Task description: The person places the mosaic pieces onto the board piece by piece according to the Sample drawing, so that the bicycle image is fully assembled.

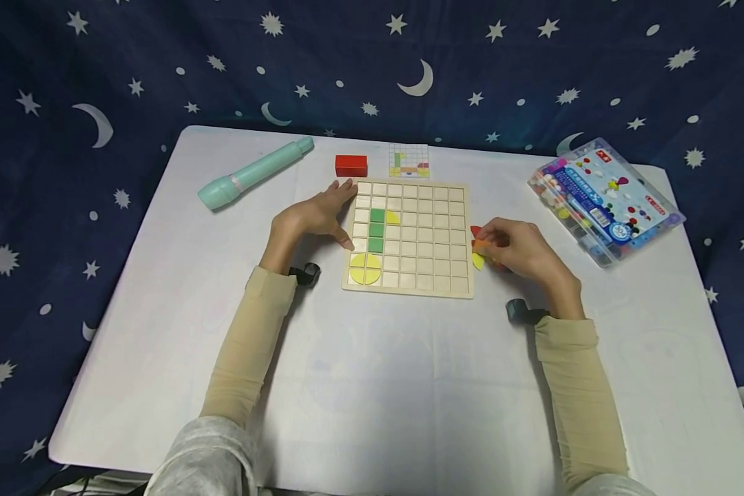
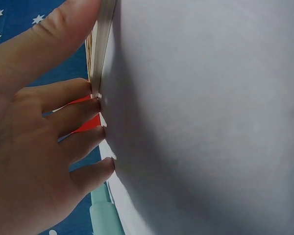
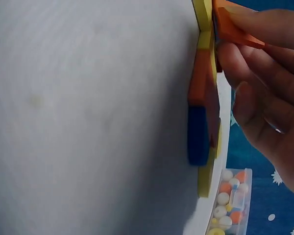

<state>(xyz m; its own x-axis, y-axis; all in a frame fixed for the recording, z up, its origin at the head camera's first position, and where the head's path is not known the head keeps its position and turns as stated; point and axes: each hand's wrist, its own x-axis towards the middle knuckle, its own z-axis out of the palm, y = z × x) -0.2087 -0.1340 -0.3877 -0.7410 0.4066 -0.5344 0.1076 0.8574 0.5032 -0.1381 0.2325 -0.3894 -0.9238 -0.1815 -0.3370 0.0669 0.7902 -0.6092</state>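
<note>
A light wooden grid board (image 1: 424, 241) lies on the table. On its left side are green squares (image 1: 376, 231), a yellow quarter-round tile (image 1: 393, 218) and a yellow circle (image 1: 358, 275) made of several quarter-round tiles. Against the board's left edge rests my left hand (image 1: 313, 213), thumb and fingers spread; its thumb touches the edge in the left wrist view. Just right of the board, my right hand (image 1: 521, 248) pinches an orange tile (image 3: 230, 30) between thumb and fingers. Below that hand lie loose tiles, including a blue one (image 3: 198, 136), an orange one (image 3: 200, 81) and a yellow one (image 1: 477, 262).
Behind the board are a red block (image 1: 350, 166) and a small pattern card (image 1: 409, 155). A mint-green cylinder (image 1: 254, 173) lies back left. At the back right sits a clear plastic case (image 1: 604, 200) of colourful beads. A starry dark blue cloth (image 1: 347, 62) hangs behind the white table (image 1: 372, 386).
</note>
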